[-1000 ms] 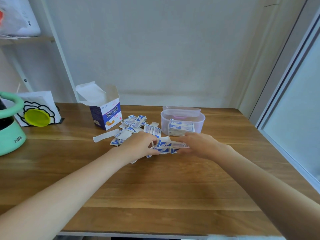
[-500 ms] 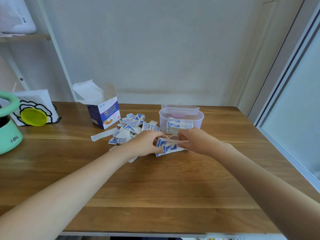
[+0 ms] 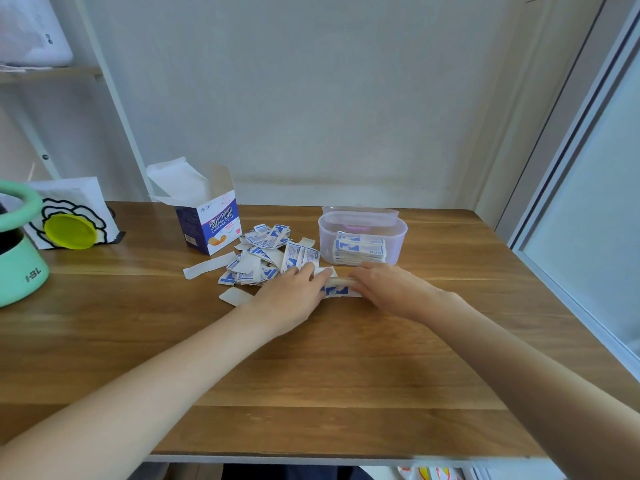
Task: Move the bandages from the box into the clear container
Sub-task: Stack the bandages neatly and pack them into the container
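Observation:
An open blue and white bandage box [image 3: 211, 223] stands at the back of the wooden table [image 3: 311, 375]. Right of it lies a loose pile of wrapped bandages [image 3: 266, 254]. The clear container [image 3: 362, 239] sits further right with a neat stack of bandages [image 3: 360, 251] inside. Just in front of the container, my left hand [image 3: 291, 296] and my right hand [image 3: 388, 289] hold a small bundle of bandages [image 3: 337, 287] between them, one hand at each end, low over the table.
A mint green pot [image 3: 17, 261] and a white paper bag [image 3: 69, 209] with a yellow-green cup [image 3: 71, 232] stand at the far left. The container's lid [image 3: 360, 213] leans behind it. A wall runs behind the table; a window frame lies to the right.
Both hands have squeezed the bundle of bandages together and turned it edge-up. It has shifted slightly toward the container.

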{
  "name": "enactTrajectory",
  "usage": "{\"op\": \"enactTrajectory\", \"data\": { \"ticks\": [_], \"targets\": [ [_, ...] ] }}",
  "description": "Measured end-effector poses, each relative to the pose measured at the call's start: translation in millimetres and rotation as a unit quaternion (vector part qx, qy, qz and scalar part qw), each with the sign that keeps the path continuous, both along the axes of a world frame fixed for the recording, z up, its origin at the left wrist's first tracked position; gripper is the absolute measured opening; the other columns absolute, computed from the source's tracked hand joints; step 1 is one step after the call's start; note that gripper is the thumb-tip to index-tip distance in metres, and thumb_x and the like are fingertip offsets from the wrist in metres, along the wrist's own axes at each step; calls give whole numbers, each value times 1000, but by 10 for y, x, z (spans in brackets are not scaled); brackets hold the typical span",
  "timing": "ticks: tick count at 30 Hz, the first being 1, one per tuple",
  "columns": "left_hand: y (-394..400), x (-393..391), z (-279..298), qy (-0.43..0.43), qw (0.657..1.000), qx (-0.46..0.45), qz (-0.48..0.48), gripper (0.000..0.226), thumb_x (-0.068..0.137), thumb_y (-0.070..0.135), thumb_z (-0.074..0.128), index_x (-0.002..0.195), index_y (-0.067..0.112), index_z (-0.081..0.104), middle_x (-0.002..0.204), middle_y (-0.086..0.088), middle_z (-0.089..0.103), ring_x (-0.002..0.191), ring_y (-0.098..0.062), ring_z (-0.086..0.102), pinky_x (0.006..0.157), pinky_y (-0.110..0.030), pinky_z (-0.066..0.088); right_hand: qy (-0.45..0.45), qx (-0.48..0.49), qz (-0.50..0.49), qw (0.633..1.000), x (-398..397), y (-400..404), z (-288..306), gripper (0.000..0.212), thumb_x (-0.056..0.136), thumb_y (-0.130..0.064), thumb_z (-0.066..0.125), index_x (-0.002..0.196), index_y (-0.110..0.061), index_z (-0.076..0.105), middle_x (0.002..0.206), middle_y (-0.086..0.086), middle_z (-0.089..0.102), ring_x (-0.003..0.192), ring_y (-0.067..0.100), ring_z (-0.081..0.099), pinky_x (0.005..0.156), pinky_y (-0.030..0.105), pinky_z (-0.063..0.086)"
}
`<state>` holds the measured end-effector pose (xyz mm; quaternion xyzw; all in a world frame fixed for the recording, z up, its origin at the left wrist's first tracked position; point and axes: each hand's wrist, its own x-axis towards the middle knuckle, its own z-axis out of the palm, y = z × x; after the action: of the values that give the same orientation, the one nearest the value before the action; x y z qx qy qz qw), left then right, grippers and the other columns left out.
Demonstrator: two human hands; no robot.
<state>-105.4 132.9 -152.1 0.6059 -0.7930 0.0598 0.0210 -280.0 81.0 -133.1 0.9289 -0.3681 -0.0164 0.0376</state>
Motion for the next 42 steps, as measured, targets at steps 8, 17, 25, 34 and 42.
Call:
{"op": "enactTrajectory", "data": {
  "ticks": [8, 17, 25, 34, 42],
  "targets": [
    [-53, 6, 139, 202, 976, 68, 47, 31, 96, 18, 46, 125, 17, 58, 106, -6, 58, 83, -14, 55, 70, -21, 40, -35, 80, -54, 995, -40, -28, 40, 22, 95, -9, 44, 109, -11, 61, 107, 7, 62, 95, 21, 59, 80, 29, 49],
    [25, 76, 170, 232, 970, 49, 59, 28, 92, 16, 55, 119, 19, 63, 106, -3, 68, 92, -13, 60, 76, -20, 43, -87, 118, -58, 987, -25, -1, 94, 21, 94, -13, 47, 95, -7, 68, 90, 10, 67, 80, 22, 60, 78, 33, 52],
    [-40, 61, 170, 285, 953, 33, 98, 39, 92, 14, 55, 130, 16, 54, 107, -5, 68, 87, -11, 60, 78, -20, 46, -173, 152, -76, 970, -49, -21, 136, 21, 89, -12, 58, 107, -12, 67, 86, 2, 70, 73, 10, 59, 70, 17, 48],
    [-125, 74, 407, 379, 917, 2, 123, 24, 88, 10, 59, 111, 16, 64, 94, -2, 71, 81, -15, 65, 65, -19, 46, -195, 174, -70, 963, -67, -139, 369, 10, 85, -8, 59, 86, -13, 68, 65, -2, 63, 60, 9, 55, 60, 17, 41],
    [-932, -104, 920, 401, 893, -15, 206, 16, 84, 12, 61, 95, 17, 51, 73, -1, 66, 81, -19, 64, 71, -29, 46, -430, 146, -238, 859, -40, -814, 784, 19, 82, 0, 62, 77, -14, 49, 54, 4, 58, 27, -1, 46, 44, 14, 41]
  ]
}}
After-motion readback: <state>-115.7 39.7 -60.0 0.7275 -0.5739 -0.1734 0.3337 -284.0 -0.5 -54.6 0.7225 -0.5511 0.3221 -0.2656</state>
